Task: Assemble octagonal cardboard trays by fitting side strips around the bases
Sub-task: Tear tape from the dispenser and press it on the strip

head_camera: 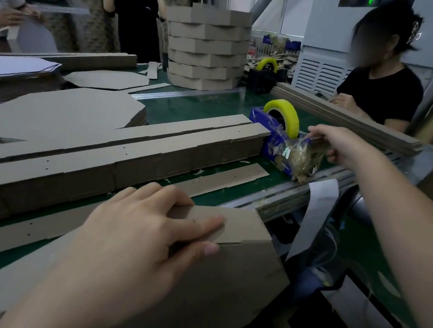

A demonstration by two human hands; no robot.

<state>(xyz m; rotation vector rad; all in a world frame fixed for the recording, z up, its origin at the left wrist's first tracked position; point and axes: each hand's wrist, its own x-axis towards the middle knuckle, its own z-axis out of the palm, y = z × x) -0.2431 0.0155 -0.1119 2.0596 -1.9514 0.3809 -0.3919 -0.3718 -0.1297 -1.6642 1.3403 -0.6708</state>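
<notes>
A partly built cardboard tray [235, 273] lies at the table's near edge, its side strip folded up along the top. My left hand [143, 234] grips that folded strip, fingers over the top and thumb on the outer face. My right hand [333, 143] reaches to the blue tape dispenser [274, 147] with its yellow tape roll [283, 114] and pinches the clear tape end at the cutter. Stacks of long side strips [126, 156] lie across the green table. Flat octagonal bases [57, 114] are piled at the left.
A tall stack of finished octagonal trays [207, 47] stands at the back. A second dispenser [265, 73] sits behind it. A loose strip [224, 179] lies near the edge. A seated person [378, 87] works at the right; two others stand at the back left.
</notes>
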